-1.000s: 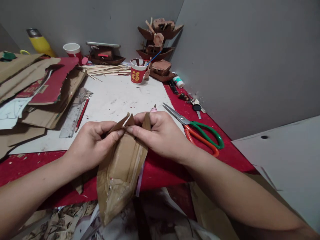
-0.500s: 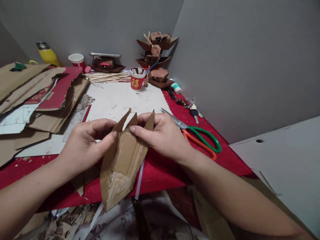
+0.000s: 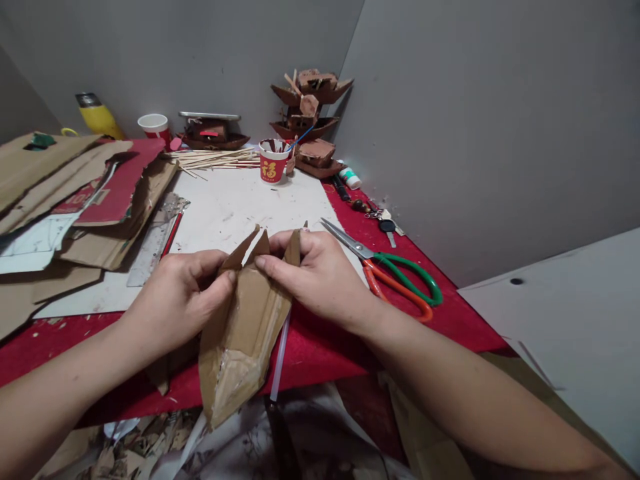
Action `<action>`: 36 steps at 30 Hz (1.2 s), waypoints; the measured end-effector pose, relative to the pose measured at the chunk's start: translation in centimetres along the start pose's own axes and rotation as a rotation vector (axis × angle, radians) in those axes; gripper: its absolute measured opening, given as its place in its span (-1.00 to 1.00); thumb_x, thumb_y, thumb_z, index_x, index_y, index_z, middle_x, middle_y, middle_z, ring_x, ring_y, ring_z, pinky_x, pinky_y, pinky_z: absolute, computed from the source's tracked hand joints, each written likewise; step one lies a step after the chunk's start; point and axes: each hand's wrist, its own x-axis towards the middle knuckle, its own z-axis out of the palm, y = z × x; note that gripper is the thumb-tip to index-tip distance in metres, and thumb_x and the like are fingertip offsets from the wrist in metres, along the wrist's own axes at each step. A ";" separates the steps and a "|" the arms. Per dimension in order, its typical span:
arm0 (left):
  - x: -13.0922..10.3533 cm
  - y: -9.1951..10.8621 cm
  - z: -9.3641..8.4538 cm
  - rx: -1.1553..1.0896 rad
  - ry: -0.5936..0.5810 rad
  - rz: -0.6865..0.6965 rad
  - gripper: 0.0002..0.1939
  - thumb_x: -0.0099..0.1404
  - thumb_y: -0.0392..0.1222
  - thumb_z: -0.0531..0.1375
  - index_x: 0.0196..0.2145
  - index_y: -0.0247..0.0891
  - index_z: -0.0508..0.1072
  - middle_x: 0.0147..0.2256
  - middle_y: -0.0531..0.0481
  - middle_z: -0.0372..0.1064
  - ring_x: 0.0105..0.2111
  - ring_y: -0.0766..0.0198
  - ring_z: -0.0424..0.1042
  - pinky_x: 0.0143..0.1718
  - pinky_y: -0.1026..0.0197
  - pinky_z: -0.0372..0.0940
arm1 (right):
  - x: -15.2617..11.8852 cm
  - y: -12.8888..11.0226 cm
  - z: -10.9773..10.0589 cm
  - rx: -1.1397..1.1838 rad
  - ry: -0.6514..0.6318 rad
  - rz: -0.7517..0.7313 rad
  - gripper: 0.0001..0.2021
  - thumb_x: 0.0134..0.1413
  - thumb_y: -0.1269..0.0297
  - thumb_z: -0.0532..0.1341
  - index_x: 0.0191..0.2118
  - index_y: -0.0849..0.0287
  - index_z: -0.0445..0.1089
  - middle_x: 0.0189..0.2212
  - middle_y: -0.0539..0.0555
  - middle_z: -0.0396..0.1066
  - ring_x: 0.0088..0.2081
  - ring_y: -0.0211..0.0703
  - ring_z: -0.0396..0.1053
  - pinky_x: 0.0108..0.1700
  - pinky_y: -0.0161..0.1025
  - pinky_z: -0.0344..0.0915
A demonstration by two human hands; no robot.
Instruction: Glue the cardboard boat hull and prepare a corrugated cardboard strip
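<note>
Between my hands is a brown cardboard boat hull (image 3: 250,327), tilted with one pointed end toward me. Its far end splits into separate pointed flaps. My left hand (image 3: 180,293) pinches the left flap between thumb and fingers. With thumb on top and fingers behind, my right hand (image 3: 313,273) grips the middle and right flaps; some fingertips are hidden by the cardboard. A narrow gap shows between the left and middle flaps. Just right of my right hand lie scissors (image 3: 367,252) with green and orange handles. A translucent glue stick (image 3: 281,357) shows below the hull.
Stacked cardboard sheets (image 3: 75,193) cover the left side, near a clear ruler (image 3: 150,243) and a red pencil (image 3: 173,235). Behind are thin sticks (image 3: 215,159), a red paper cup (image 3: 273,163) and brown model boats (image 3: 313,123). Keys (image 3: 387,230) lie by the right wall.
My hands and the hull sit slightly lower in view. The right flap leans a little further inward, and the gap between the left and middle flaps looks narrower.
</note>
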 end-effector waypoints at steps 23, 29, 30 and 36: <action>0.3 -0.3 0.0 -0.059 -0.041 0.037 -0.82 0.21 -0.21 0.08 -0.49 -0.29 0.41 -0.59 0.13 0.23 -0.55 0.37 0.20 -0.53 0.35 0.12 | -0.2 -0.2 0.0 0.062 -0.002 -0.028 -0.87 0.05 0.50 0.16 -0.40 0.28 0.47 -0.48 -0.02 0.44 -0.41 -0.29 0.32 -0.36 -0.39 0.22; 0.1 0.1 0.0 -0.108 -0.086 0.023 -0.83 0.21 -0.25 0.05 -0.45 -0.29 0.42 -0.55 0.11 0.29 -0.52 0.35 0.25 -0.51 0.36 0.16 | -0.2 -0.2 -0.1 0.044 -0.028 -0.020 -0.86 0.07 0.49 0.15 -0.39 0.29 0.47 -0.50 -0.03 0.42 -0.43 -0.29 0.32 -0.35 -0.39 0.22; 0.1 0.1 0.0 -0.120 -0.096 0.014 -0.83 0.22 -0.25 0.05 -0.45 -0.29 0.41 -0.54 0.11 0.29 -0.52 0.35 0.25 -0.51 0.36 0.16 | -0.2 -0.2 -0.1 0.053 -0.030 -0.013 -0.87 0.07 0.48 0.15 -0.38 0.29 0.47 -0.50 -0.03 0.42 -0.42 -0.28 0.33 -0.35 -0.38 0.22; 0.0 0.2 0.6 -0.074 -0.030 0.027 -0.81 0.16 -0.32 0.04 -0.52 -0.31 0.40 -0.62 0.15 0.17 -0.60 0.41 0.16 -0.59 0.39 0.08 | -0.2 -0.3 0.1 0.068 -0.041 -0.035 -0.87 0.06 0.48 0.15 -0.44 0.27 0.42 -0.52 -0.04 0.38 -0.43 -0.30 0.30 -0.37 -0.40 0.21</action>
